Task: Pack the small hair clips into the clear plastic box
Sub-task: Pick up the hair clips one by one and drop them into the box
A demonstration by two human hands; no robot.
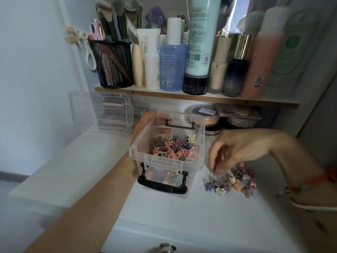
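Observation:
A clear plastic box (198, 143) with black handles stands open on the white desk, and several small pastel hair clips (173, 148) lie inside it. My left hand (145, 119) grips the box's far left corner, fingers wrapped over the rim. To the right of the box, a loose pile of small hair clips (235, 181) lies on the desk. My right hand (237, 148) hovers just above that pile with fingers curled downward; its fingertips reach the top clips. The hand is blurred, so whether it pinches a clip is unclear.
The box's clear lid (102, 110) leans against the back left wall. A shelf (182, 95) above the desk carries bottles and a black mesh brush holder (114, 64). Round compacts (206, 114) sit under the shelf. A drawer knob (166, 248) shows at the bottom edge.

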